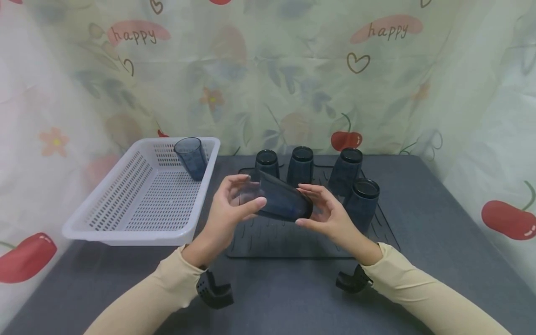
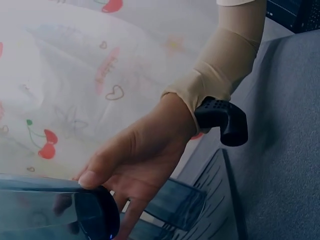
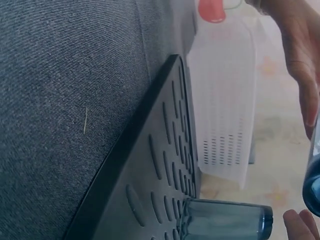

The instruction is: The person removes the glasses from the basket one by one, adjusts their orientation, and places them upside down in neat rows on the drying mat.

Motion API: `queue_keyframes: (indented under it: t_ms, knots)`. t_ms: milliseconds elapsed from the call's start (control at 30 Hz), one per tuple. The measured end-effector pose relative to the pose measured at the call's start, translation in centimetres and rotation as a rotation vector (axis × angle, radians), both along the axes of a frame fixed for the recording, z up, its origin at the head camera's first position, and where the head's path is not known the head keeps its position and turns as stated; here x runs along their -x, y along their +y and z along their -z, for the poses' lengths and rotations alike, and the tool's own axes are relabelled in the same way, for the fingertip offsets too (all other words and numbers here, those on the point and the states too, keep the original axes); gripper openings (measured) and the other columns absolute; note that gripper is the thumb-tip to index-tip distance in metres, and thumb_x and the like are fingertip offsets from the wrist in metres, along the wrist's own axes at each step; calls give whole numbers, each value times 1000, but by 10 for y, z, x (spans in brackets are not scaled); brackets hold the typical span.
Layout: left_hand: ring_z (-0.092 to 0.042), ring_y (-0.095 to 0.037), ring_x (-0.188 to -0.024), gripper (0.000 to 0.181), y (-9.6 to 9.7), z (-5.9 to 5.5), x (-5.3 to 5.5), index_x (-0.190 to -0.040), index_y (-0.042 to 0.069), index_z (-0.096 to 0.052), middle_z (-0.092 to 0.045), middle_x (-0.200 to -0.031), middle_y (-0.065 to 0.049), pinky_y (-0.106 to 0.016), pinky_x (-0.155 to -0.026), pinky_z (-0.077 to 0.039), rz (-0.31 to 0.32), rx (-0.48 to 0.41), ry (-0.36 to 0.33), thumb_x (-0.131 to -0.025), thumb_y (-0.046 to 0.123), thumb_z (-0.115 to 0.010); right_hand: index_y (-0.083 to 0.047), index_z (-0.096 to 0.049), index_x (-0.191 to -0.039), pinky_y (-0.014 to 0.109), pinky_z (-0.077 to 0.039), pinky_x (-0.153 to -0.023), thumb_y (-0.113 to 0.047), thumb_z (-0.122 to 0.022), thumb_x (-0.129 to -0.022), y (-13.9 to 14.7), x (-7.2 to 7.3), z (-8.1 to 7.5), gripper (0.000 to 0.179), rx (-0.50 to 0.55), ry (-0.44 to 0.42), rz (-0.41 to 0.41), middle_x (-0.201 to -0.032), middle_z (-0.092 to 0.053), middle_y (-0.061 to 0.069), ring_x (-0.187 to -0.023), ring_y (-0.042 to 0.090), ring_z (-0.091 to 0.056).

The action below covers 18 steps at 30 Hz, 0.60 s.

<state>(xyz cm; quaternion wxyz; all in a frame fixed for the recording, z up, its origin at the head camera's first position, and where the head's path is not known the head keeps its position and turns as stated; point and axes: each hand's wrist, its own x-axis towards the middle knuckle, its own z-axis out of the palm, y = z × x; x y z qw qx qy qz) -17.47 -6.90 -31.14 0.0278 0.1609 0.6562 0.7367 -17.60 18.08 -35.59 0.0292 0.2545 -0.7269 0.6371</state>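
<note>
A blue-tinted drinking glass [image 1: 280, 197] is held on its side above the black drying mat [image 1: 289, 242], its mouth to the left and its thick base to the right. My left hand [image 1: 230, 202] grips it near the mouth, thumb in front and fingers behind. My right hand [image 1: 324, 211] holds the base end between thumb and fingers. In the left wrist view, the right hand [image 2: 140, 160] shows at the glass's base [image 2: 97, 215]. The right wrist view catches the glass [image 3: 313, 185] only at its edge, with the left hand [image 3: 302, 70] above.
Several matching glasses stand upside down on the mat, among them a front right one [image 1: 362, 204] near my right hand. A white perforated basket [image 1: 125, 236] sits at the left with one glass [image 1: 192, 160] leaning inside, mouth up. A patterned curtain [image 1: 268, 79] hangs behind.
</note>
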Motion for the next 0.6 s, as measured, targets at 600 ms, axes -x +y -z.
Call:
queue_keyframes:
  t_ms: [600]
  knots:
    - [-58, -25, -111, 63, 7, 4, -4, -137, 5, -35, -47, -134, -17, -45, -82, -55, 26, -5, 18, -83, 7, -67, -2, -37, -142, 27, -56, -85, 4, -74, -80, -2, -2, 3, 72, 46, 20, -54, -136, -47, 1, -117, 12, -52]
